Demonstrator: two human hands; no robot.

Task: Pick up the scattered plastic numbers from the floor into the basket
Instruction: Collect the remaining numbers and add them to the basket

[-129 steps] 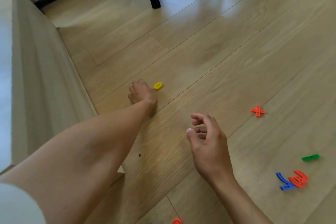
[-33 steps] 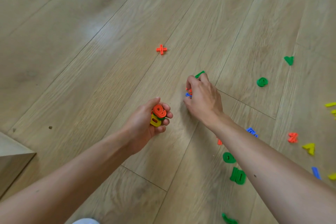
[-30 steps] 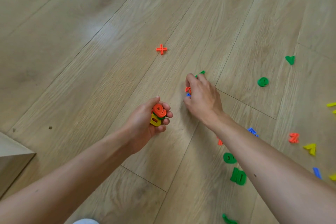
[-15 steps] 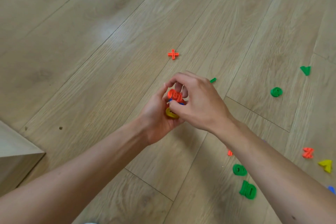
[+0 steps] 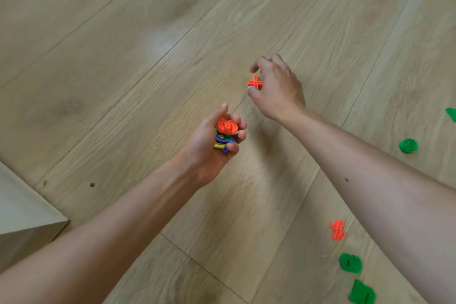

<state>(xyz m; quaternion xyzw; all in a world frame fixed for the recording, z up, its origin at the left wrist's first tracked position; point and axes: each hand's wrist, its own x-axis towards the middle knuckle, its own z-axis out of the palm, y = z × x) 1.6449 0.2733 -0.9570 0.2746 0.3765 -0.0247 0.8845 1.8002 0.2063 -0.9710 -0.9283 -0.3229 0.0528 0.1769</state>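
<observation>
The left hand (image 5: 209, 145) is over the light wooden plank floor (image 5: 123, 57), and its fingers (image 5: 240, 134) are curled round a small stack of plastic number pieces (image 5: 224, 137). An orange piece lies on top of this stack, and under it there are green, blue and yellow ones. The thumb stands up at the left side of the stack. The right hand (image 5: 278, 91) reaches further forward, down to an orange plastic plus sign (image 5: 255, 82) that lies flat on the floor. Its forefinger and thumb (image 5: 249, 91) are apart, one on each side of the plus sign. The thumb tip is just beside it, but I cannot tell if it touches. More pieces lie on the floor at the right side of the right forearm: a round green plastic piece (image 5: 408, 145), a green piece cut by the picture edge (image 5: 452, 114), and, nearer to the person, a small orange plastic piece (image 5: 337, 229). Below it are a rounded green piece (image 5: 350, 263) and a blocky green piece (image 5: 362, 295), close to each other. At the lower left, the corner of a pale beige box-like thing (image 5: 22, 219) stands on the floor.
</observation>
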